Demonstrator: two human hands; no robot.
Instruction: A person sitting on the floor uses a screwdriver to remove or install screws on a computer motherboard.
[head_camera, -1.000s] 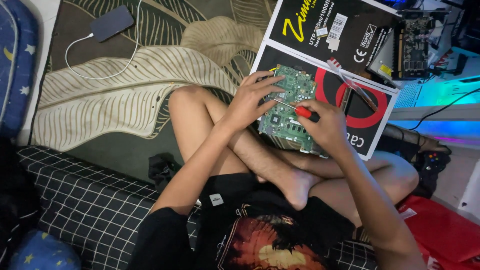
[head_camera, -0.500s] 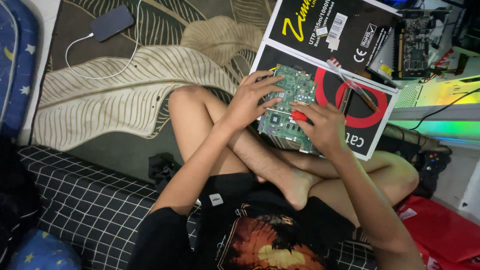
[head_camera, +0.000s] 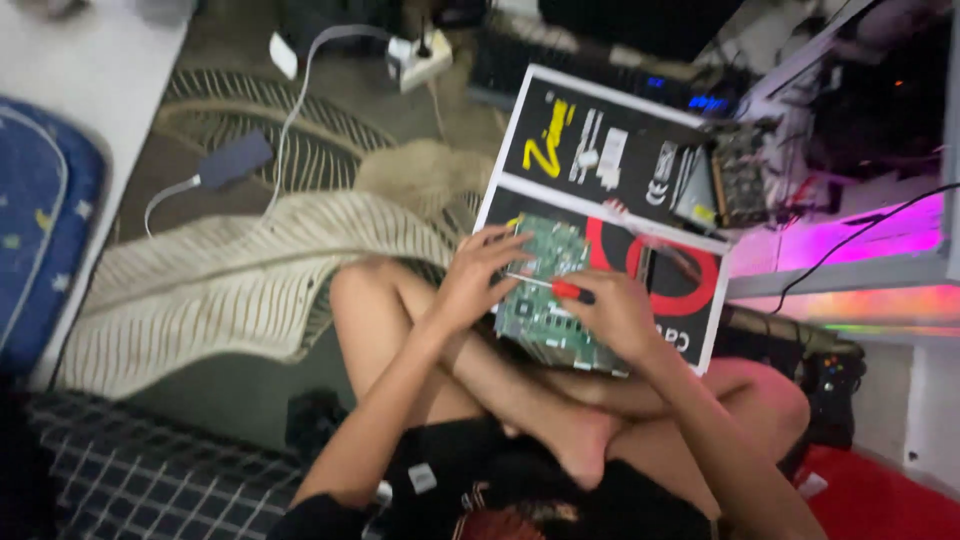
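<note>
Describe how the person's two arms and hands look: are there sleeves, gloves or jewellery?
Both arms are bare from the shoulder area down; no sleeves reach them. The left hand and right hand wear no gloves, and I see no rings, watch or bracelet. The fingers are uncovered. The picture is slightly blurred, so small details may be missed.

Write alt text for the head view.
Seated cross-legged, a person steadies a green circuit board with the left hand while the right hand holds a red-handled screwdriver to it, over a black carton.
</note>
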